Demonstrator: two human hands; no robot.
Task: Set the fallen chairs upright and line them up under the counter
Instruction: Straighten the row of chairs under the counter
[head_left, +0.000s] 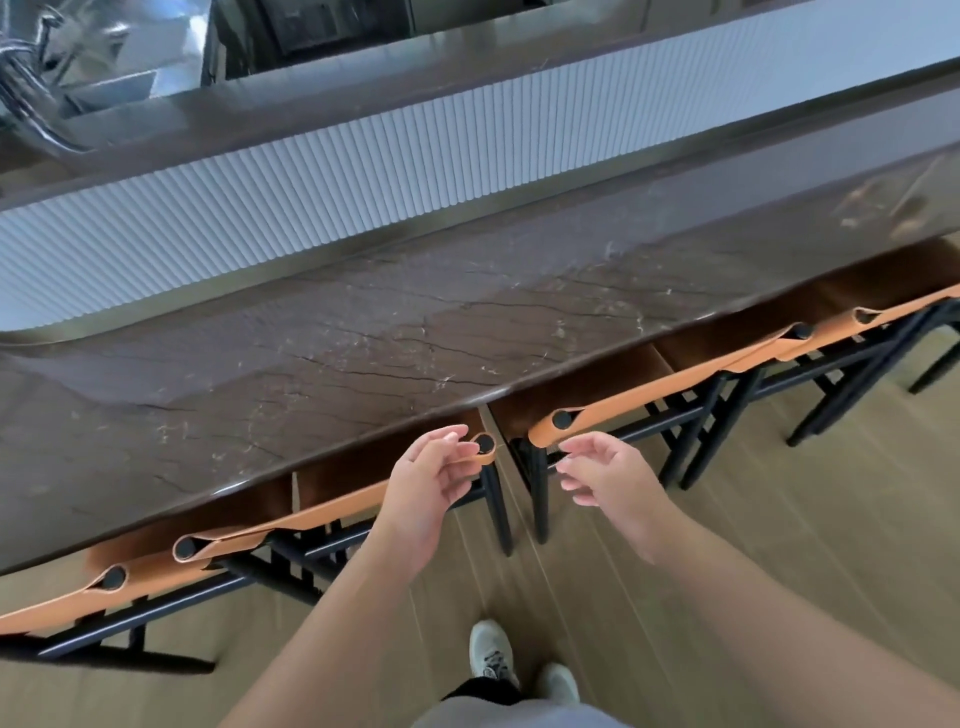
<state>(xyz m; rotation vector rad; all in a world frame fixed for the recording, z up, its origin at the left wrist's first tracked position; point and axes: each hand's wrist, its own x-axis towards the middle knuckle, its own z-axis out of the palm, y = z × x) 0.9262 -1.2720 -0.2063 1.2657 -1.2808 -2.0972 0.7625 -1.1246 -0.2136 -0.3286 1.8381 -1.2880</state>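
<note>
Dark brown stone on the bench (363, 332), streaked with thin black cracks and pale flecks. Behind it, a white ribbed panel (363, 171), fine vertical grooves all along. The chairs (649, 395) show tan leather backs wrapped over black round posts, with black frames below. The floor (779, 545) is light wood in long planks. Down at the bottom, white shoes (491, 649) with what look like grey laces, though it's blurry there.

A home kitchen: a brown marble counter (363, 332) with a fluted white panel (311, 187), a chrome tap (26, 98) over a steel sink (114, 83), and wood flooring (727, 519).
</note>
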